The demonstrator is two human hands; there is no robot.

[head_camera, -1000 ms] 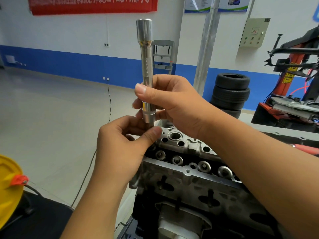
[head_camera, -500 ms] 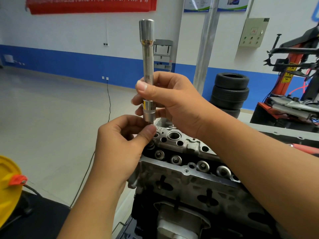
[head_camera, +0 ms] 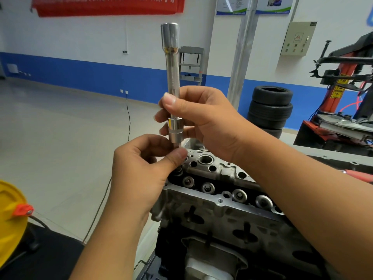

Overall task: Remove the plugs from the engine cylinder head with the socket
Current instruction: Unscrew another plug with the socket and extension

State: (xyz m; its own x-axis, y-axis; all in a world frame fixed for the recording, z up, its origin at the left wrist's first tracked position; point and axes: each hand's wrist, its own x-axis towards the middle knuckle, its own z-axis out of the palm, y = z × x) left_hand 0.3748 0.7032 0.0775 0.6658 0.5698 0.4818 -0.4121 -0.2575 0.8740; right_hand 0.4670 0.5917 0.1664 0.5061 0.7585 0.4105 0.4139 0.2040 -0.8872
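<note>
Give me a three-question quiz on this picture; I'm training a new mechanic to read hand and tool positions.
1. True or false: the socket is seated in a bore of the cylinder head.
2. Which hand grips the tool's shaft? A. left hand B. right hand C. neither
3. Fill in: the left hand's fingertips pinch something at the socket's ______ end.

Key:
1. False; it is held upright above the cylinder head.
2. B
3. lower; what they pinch is too hidden to name.
</note>
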